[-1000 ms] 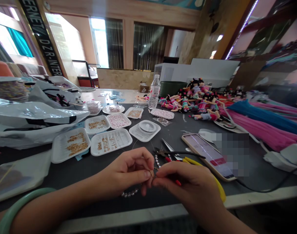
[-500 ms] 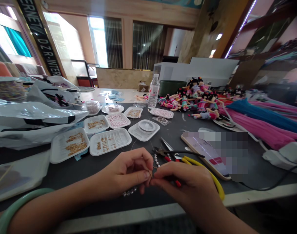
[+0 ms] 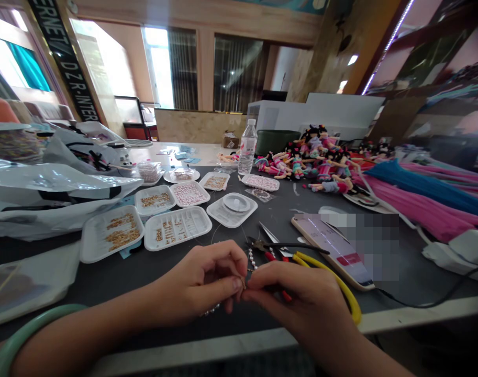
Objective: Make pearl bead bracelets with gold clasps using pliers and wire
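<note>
Near the table's front edge, my left hand (image 3: 215,280) and my right hand (image 3: 297,293) meet fingertip to fingertip. My left thumb and fingers pinch a small golden piece (image 3: 243,283), and the fingertips of my right hand close on its other side. A strand of pearly beads (image 3: 252,256) shows just behind the fingers, and more beads peek out under my left hand. Pliers with yellow handles (image 3: 351,298) lie partly behind my right hand. Scissors (image 3: 268,235) and a red-handled tool lie just beyond the hands.
White trays of golden parts (image 3: 121,233) and pink beads (image 3: 189,193) stand at left centre. A spool (image 3: 234,203) sits in another tray. Farther off are a bottle (image 3: 247,149) and a doll pile (image 3: 313,157). A phone (image 3: 333,251) lies at right, plastic bags (image 3: 58,193) at left.
Both hands keep almost the same place and pinch. The beads under my left hand show less than before.
</note>
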A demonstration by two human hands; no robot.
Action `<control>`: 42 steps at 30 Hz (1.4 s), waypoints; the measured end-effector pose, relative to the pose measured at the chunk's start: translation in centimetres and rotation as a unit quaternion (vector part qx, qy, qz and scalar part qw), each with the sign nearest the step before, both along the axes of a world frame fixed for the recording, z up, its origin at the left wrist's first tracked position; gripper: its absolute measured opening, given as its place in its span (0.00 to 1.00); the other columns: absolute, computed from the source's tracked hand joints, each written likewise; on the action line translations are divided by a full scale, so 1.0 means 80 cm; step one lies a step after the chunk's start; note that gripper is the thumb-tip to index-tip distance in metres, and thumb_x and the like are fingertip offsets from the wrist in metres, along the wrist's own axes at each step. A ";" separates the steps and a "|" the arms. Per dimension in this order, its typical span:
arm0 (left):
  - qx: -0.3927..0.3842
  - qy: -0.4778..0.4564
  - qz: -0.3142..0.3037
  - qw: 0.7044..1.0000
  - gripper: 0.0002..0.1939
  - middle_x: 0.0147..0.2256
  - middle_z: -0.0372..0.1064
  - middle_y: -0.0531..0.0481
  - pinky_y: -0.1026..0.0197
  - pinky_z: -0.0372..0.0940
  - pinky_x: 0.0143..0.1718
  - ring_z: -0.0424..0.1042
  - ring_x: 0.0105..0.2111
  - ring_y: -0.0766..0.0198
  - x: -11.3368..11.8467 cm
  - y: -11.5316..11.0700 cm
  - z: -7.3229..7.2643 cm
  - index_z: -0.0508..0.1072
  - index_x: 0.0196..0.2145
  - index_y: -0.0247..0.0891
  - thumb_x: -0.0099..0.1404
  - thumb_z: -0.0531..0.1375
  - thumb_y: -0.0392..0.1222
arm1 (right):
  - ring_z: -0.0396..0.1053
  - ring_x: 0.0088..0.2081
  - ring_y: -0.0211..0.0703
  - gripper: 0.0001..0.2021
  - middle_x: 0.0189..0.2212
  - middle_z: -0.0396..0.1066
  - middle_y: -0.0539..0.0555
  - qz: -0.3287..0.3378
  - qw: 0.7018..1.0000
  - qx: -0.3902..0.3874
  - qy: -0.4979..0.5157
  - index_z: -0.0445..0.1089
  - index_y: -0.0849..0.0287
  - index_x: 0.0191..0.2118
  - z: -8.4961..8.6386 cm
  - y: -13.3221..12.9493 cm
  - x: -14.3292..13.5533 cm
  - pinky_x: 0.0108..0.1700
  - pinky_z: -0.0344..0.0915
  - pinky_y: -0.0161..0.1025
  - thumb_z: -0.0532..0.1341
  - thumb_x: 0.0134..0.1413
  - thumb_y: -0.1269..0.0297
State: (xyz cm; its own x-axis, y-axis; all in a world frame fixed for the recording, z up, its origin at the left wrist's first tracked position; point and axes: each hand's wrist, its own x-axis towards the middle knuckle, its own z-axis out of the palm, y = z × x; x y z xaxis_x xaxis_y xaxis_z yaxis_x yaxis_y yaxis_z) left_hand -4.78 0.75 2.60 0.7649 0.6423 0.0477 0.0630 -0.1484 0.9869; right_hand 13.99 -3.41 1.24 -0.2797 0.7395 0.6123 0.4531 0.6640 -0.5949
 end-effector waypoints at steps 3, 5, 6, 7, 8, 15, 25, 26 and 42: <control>0.005 0.008 0.000 1.000 0.03 0.28 0.65 0.53 0.66 0.61 0.27 0.67 0.25 0.69 0.000 -0.001 0.000 0.63 0.34 0.36 0.65 0.55 0.37 | 0.70 0.21 0.30 0.06 0.21 0.75 0.46 0.008 1.000 -0.011 0.000 0.73 0.59 0.26 0.002 0.001 0.001 0.27 0.63 0.23 0.68 0.45 0.76; 0.008 0.012 0.001 1.000 0.03 0.29 0.66 0.53 0.66 0.61 0.27 0.67 0.25 0.69 0.000 -0.001 -0.001 0.63 0.34 0.37 0.65 0.55 0.38 | 0.70 0.22 0.30 0.05 0.21 0.75 0.47 0.009 1.000 -0.014 0.001 0.73 0.60 0.26 0.002 0.001 0.001 0.27 0.63 0.23 0.68 0.45 0.75; 0.010 0.013 0.003 1.000 0.03 0.29 0.65 0.53 0.66 0.61 0.28 0.67 0.25 0.69 0.000 -0.001 -0.001 0.62 0.34 0.37 0.65 0.54 0.38 | 0.71 0.22 0.31 0.05 0.22 0.76 0.47 0.010 1.000 -0.014 0.003 0.73 0.60 0.26 0.002 0.001 0.001 0.27 0.64 0.23 0.68 0.45 0.75; 0.014 0.016 0.006 1.000 0.03 0.29 0.65 0.53 0.65 0.62 0.28 0.67 0.26 0.69 0.000 -0.001 -0.002 0.62 0.34 0.37 0.65 0.54 0.37 | 0.71 0.22 0.31 0.05 0.22 0.76 0.47 0.009 1.000 -0.014 0.007 0.73 0.60 0.26 0.002 0.002 0.000 0.28 0.64 0.22 0.68 0.45 0.75; 0.020 0.020 0.007 1.000 0.02 0.29 0.66 0.53 0.65 0.62 0.29 0.68 0.26 0.69 0.000 -0.001 -0.002 0.62 0.34 0.37 0.66 0.54 0.37 | 0.71 0.22 0.30 0.06 0.22 0.76 0.47 0.010 1.000 -0.017 0.011 0.73 0.60 0.26 0.001 0.002 0.000 0.28 0.64 0.22 0.68 0.44 0.75; 0.101 0.060 -0.001 0.993 0.02 0.30 0.68 0.53 0.66 0.61 0.30 0.67 0.27 0.70 0.000 0.003 -0.002 0.64 0.34 0.36 0.65 0.52 0.35 | 0.71 0.21 0.34 0.03 0.20 0.76 0.47 0.012 0.989 -0.141 0.049 0.74 0.58 0.26 -0.005 0.003 -0.001 0.24 0.65 0.26 0.68 0.47 0.69; 0.096 0.079 0.004 0.992 0.03 0.30 0.66 0.53 0.65 0.61 0.31 0.68 0.28 0.68 0.000 0.000 0.001 0.66 0.36 0.36 0.65 0.53 0.37 | 0.70 0.22 0.32 0.04 0.22 0.75 0.45 -0.024 0.999 -0.045 -0.020 0.73 0.56 0.28 0.005 0.003 0.002 0.25 0.64 0.26 0.66 0.48 0.72; 0.089 0.077 0.005 0.993 0.04 0.30 0.66 0.53 0.65 0.61 0.31 0.68 0.28 0.68 0.000 0.001 0.001 0.66 0.36 0.36 0.66 0.53 0.38 | 0.71 0.23 0.32 0.04 0.23 0.76 0.45 -0.015 0.999 -0.028 -0.028 0.73 0.56 0.29 0.006 0.003 0.003 0.27 0.64 0.26 0.65 0.49 0.73; 0.179 0.119 0.057 0.975 0.07 0.35 0.73 0.50 0.63 0.62 0.38 0.71 0.36 0.63 0.002 0.001 0.004 0.71 0.38 0.36 0.65 0.54 0.37 | 0.74 0.31 0.38 0.12 0.32 0.75 0.53 -0.022 0.965 0.171 -0.197 0.70 0.57 0.36 0.011 0.000 0.011 0.31 0.66 0.29 0.50 0.61 0.74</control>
State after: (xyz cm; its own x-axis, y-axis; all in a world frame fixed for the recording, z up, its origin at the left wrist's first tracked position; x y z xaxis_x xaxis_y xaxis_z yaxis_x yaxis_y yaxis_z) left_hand -4.65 0.86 2.95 0.7063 0.6987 0.1137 0.3208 -0.4591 0.8284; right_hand 14.86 -3.39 2.09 -0.5127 0.5293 0.6761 0.6319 0.7657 -0.1202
